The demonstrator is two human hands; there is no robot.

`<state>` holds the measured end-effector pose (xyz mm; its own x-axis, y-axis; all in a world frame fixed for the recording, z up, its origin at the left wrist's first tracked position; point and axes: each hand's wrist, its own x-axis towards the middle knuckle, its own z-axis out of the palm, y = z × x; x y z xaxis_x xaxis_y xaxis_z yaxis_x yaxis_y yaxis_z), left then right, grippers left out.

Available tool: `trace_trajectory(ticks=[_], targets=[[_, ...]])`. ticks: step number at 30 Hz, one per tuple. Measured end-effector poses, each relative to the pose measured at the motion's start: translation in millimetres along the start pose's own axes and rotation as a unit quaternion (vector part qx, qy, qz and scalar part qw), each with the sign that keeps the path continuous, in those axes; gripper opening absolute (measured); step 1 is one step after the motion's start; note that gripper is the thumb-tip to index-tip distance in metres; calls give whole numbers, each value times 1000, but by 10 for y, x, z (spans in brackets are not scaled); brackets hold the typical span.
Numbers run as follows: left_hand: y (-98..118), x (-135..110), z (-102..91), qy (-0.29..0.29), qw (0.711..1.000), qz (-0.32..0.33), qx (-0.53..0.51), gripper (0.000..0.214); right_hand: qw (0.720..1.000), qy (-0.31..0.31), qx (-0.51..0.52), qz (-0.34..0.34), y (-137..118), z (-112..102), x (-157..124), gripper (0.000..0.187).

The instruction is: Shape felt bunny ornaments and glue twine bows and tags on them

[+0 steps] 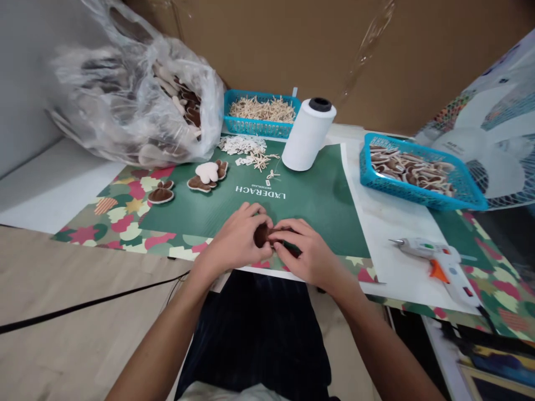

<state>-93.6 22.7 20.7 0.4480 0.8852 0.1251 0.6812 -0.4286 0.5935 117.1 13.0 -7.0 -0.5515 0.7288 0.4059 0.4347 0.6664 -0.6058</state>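
Observation:
Both hands meet at the near edge of the green mat (317,195). My left hand (236,240) is closed round a small brown felt piece (262,235). My right hand (307,252) pinches the same piece from the right side with its fingertips. Most of the piece is hidden by the fingers. Further back on the mat lie a few brown and cream felt shapes (208,175) and another brown shape (161,193).
A white thread spool (308,133) stands mid-mat. Blue basket of beige bits (261,113) at the back, blue basket of brown pieces (418,172) at right. A glue gun (438,266) lies on white paper at right. Plastic bag of pieces (137,94) sits back left.

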Motion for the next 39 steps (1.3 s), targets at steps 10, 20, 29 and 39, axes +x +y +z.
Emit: trace_trajectory(ticks=[10,20,29,39], targets=[[-79,12,20,-14,1000,8,-9,31,1000,1,-16,20,-22,20,-77,23],[-28,48,45,-20,1000,-7,22,25,1000,3,-8,27,-24,9,-68,22],[-6,80,38,-28,999,-13,-16,9,999,24,8,36,-47,-25,-59,20],[-18,91,18,-46,998,-24,-23,14,997,17,-69,1,-68,-16,-148,28]])
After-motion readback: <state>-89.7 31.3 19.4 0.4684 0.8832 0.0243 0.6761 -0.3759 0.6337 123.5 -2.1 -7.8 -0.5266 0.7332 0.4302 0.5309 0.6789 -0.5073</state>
